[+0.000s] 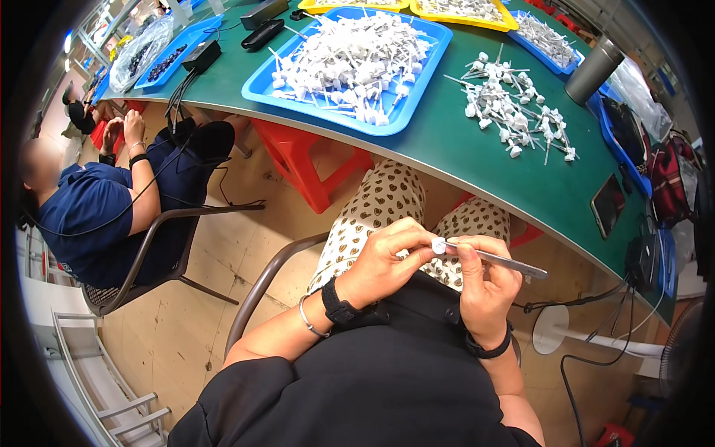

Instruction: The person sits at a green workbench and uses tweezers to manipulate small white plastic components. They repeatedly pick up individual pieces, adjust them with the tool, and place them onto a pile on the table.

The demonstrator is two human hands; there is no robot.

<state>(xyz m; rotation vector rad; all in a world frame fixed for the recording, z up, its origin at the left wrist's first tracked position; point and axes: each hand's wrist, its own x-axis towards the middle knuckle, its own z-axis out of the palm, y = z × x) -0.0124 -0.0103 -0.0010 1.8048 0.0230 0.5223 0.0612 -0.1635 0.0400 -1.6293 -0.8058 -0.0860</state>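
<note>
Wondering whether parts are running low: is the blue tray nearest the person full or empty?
Full: the blue tray on the green table is heaped with small white parts across nearly its whole bed.

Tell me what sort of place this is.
Most likely a small-parts assembly workshop. A long green worktable carries a blue tray heaped with small white plastic parts, and a co-worker sits alongside. The left hand holds one white part while the right hand works it with metal tweezers.

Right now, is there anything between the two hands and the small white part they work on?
Nothing visible. The left hand pinches the small white part directly, and the right hand holds metal tweezers whose tip reaches it.
</note>
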